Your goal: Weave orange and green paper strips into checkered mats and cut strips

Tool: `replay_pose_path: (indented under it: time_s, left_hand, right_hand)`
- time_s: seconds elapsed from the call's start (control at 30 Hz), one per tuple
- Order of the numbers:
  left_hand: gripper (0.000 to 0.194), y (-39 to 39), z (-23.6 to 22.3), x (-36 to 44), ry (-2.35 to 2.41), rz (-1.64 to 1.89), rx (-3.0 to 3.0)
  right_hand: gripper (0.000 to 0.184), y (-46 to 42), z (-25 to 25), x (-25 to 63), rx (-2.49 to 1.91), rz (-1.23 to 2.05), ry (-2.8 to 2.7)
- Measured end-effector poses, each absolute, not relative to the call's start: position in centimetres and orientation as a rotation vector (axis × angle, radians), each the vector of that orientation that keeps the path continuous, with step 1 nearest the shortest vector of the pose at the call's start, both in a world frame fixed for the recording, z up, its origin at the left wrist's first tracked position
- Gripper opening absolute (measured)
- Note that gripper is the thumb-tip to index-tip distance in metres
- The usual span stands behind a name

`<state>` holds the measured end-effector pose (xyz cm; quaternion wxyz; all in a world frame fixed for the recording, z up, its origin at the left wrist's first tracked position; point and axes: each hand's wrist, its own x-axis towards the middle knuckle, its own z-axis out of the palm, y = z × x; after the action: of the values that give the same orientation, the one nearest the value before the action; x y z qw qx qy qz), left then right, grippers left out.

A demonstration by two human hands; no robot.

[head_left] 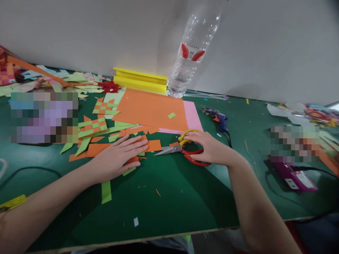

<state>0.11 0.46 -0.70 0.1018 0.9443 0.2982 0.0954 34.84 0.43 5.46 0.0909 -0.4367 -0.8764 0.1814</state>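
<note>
My left hand (123, 155) lies flat with fingers stretched out over orange paper strips (99, 150) and green scraps. A green paper strip (106, 193) sticks out below its wrist. My right hand (212, 148) has its fingers at the handles of a pair of scissors (173, 150), one yellow loop and one red. The blades point left toward my left hand and look nearly closed. Woven orange and green paper pieces (94, 126) lie beyond my left hand. Behind both hands are an orange sheet (150, 107) and a pink sheet (192, 114) partly under it.
A clear plastic bottle (194, 46) leans at the wall beside a yellow folded strip (140, 82). To the right lie a blue glue gun (217, 118) and a purple power strip (293, 176) with a black cord. Paper scraps (76, 77) pile up at the back left.
</note>
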Motion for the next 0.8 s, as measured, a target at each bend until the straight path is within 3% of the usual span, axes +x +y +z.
replay_pose_path:
  time_s: [0.23,0.57,0.8]
  left_hand:
    - [0.052,0.4,-0.7,0.2,0.9,0.288,2.77]
    - [0.06,0.4,-0.6,0.2,0.932,0.244,2.761]
    - [0.061,0.3,-0.5,0.2,0.932,0.238,2.777]
  right_hand:
    - [0.033,0.3,5.6,34.9,-1.328,0.51,-2.623]
    - [0.044,0.2,4.6,34.2,-1.317,0.535,-2.569]
    - [0.033,0.1,5.3,34.7,-1.301,0.528,-2.635]
